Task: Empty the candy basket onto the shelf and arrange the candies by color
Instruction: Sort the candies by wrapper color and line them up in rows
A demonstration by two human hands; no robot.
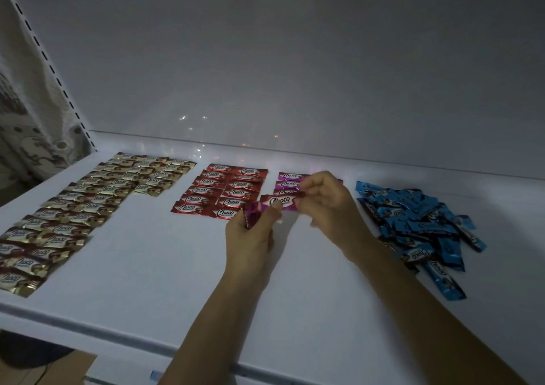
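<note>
Purple foil-wrapped candy (278, 201): light, slick and crinkly by your likely feel, so take it by crimped ends. Your right hand (321, 199) pinches its right end. Left hand (250, 237) grips spare purple candies (252, 215), thumb touching it. Held low over middle of white shelf (147, 266), nearer back edge, at front of purple column (290, 184).

Bare left hand (250, 237), bare right hand (323, 202) (forearms (413, 305) bare too).

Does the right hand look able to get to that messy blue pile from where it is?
Probably yes: the blue pile lies just beside the right hand, with bare shelf between. But it is pinching a purple candy.
</note>
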